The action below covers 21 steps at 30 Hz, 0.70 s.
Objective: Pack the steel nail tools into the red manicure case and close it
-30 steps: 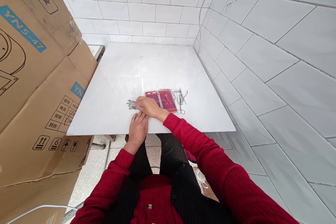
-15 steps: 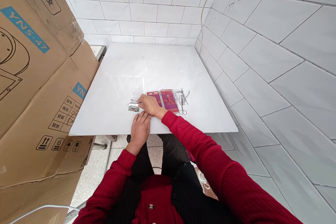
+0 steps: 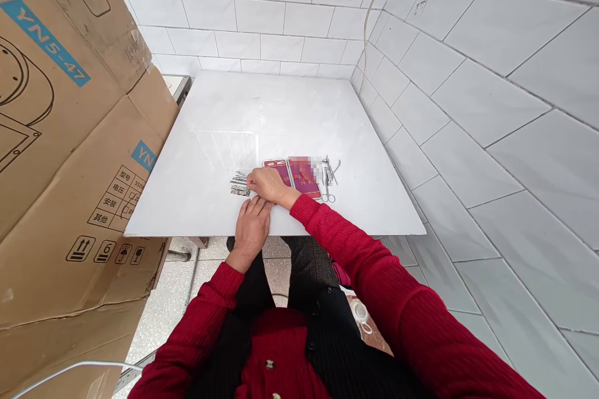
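Note:
On the white table, near its front edge, an open manicure case (image 3: pixel 306 182) shows a red and purple lining. My right hand (image 3: pixel 269 186) crosses over the case's left part, which it partly covers. Its fingers are curled together beside a small group of metal manicure tools (image 3: pixel 239 179); whether one is pinched in them is hidden. My left hand (image 3: pixel 253 223) lies palm down with fingers stretched forward, its fingertips just under my right hand at the case's near left corner. Small scissors (image 3: pixel 328 196) and other metal tools, one like a nail clipper (image 3: pixel 329 173), lie right of the case.
A large cardboard box (image 3: pixel 93 156) stands along the left side of the white table (image 3: pixel 304 112). Tiled walls (image 3: pixel 468 106) close off the back and right. A thin cable (image 3: pixel 366 19) hangs in the corner. My legs are under the table's front edge.
My right hand has shifted slightly rightward, and more of the metal tools at its fingertips shows. My left hand has stayed nearly in place. The whole view has tilted a little.

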Available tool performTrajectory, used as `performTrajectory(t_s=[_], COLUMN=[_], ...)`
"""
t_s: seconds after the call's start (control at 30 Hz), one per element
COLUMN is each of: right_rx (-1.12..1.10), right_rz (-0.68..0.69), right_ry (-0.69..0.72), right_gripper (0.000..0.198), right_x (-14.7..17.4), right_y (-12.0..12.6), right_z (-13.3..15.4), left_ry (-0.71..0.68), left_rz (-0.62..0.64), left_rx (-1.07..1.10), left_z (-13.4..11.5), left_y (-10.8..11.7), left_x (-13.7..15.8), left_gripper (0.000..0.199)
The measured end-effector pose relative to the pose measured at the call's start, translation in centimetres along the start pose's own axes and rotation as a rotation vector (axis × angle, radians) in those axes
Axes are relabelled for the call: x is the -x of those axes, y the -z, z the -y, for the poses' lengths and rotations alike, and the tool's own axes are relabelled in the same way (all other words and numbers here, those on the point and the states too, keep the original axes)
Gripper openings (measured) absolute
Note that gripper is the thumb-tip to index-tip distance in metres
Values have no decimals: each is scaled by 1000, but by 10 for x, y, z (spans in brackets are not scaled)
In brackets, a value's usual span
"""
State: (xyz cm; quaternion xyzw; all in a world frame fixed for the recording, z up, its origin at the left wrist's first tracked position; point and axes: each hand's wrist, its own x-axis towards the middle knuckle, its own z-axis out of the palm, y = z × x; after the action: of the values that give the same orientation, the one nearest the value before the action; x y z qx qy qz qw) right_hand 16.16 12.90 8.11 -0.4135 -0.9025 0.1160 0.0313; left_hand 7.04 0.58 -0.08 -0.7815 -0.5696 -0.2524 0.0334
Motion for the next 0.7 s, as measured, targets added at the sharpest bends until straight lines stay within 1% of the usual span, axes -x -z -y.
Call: performTrajectory(t_s=[0.13, 0.33, 0.43, 0.53, 0.7], right_rx=[57, 185, 174, 137, 127], right_rz=[70, 74, 81, 49, 17], right_ry=[-4, 23, 13, -15, -13], right_gripper=[24, 24, 25, 29, 30], right_x=[-5, -15, -18, -21, -26], right_y=[4, 5, 6, 6, 2], right_z=[4, 16, 15, 9, 2], left_ry=[-2, -4, -11, -17, -10], left_rz=[-2, -2, -8, -8, 4], left_rx=[-3, -18, -9, 4, 16], left_z=[0, 0, 0, 0, 1], left_y=[0, 1, 2, 2, 1], left_x=[0, 0, 0, 0, 1], left_gripper=[42, 41, 41, 41, 41])
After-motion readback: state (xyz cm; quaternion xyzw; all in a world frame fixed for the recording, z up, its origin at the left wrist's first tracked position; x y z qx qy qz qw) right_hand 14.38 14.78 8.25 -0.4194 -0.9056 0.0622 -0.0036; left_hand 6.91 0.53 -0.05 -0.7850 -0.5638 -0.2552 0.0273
